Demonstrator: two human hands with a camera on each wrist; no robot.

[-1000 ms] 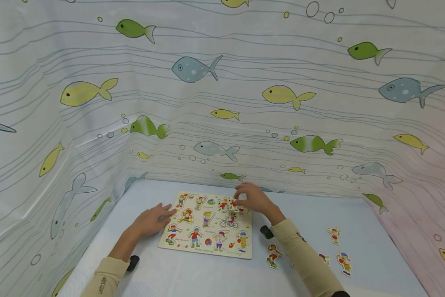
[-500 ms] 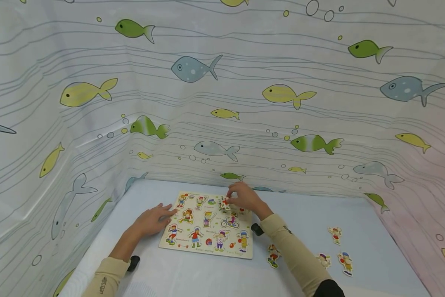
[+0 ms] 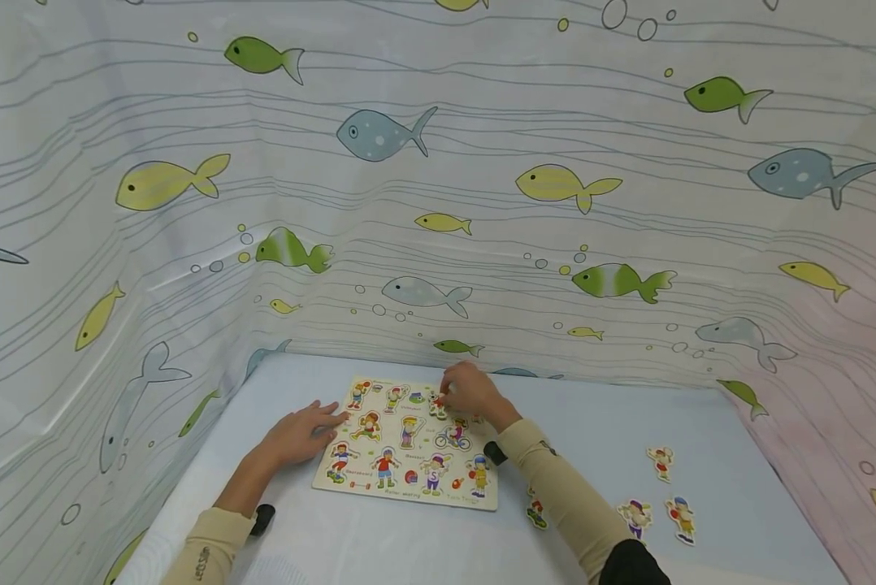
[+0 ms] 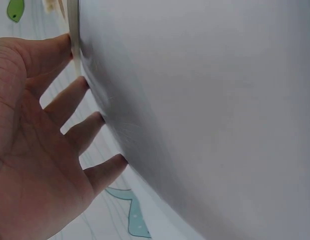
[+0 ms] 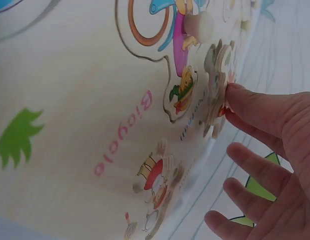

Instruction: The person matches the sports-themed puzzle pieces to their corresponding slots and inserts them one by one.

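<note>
Head view: in the lower middle of the frame a wooden puzzle board (image 3: 409, 443) printed with sporting children lies flat on a pale blue desk (image 3: 716, 422), walled in by a fish-printed curtain (image 3: 438, 162). The left hand (image 3: 301, 435) lies flat, fingers straight and spread, its tips touching the board's left edge, probably to keep the board from sliding. The right hand (image 3: 470, 394) hovers over the board's upper right part, fingers curled down on a small figure piece (image 3: 438, 404) that sits at a cutout there; it seems to be pressing or fitting the piece into its recess. Loose figure pieces (image 3: 657, 508) lie on the desk at lower right, well apart from the board, with one more (image 3: 536, 513) just beside the right sleeve.

Left wrist view: the palm and four straight, parted fingers (image 4: 69, 100) fill the left side, tips against the desk surface (image 4: 205, 110), and the first fingertip meets the thin edge of the board (image 4: 73, 30) at upper left. The hand holds nothing.

Right wrist view: the board's face fills the left, showing a bicycle figure (image 5: 170, 30) with a peg. In the upper middle, the figure piece (image 5: 217, 90) stands tilted, half out of its cutout, and a fingertip (image 5: 245, 105) touches its edge. Whether the thumb pinches it cannot be told.
</note>
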